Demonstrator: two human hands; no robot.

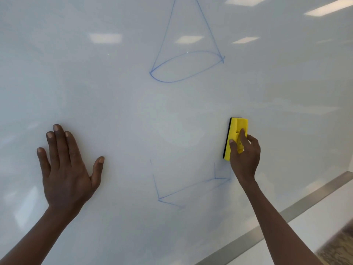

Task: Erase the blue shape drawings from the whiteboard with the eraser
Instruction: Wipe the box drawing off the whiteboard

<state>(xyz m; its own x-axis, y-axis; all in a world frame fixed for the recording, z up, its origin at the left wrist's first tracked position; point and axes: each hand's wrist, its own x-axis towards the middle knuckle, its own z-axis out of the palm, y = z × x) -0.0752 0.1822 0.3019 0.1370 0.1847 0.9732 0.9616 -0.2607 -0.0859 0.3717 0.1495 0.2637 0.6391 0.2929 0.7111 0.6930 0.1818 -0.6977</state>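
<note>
I see right hand point(244, 155) gripping eraser point(236, 138), long axis upright, pad on whiteboard point(114, 92) — box remnant point(183, 190) lies below-left, nearest. Left hand point(66, 165) flat, fingers straight. Cone point(186, 54) farther — above-left of eraser.

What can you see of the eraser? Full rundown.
The eraser is a small rectangular block with a bright yellow, plastic-looking body and a dark pad layer showing along its left edge. A raised yellow grip ridge runs down its back. It stands upright, long side vertical, pad side against the whiteboard, right of centre and above the faint leftover lines of the lower drawing. The right hand grips its lower half, fingers curled over the ridge. Nothing else touches it.
</note>
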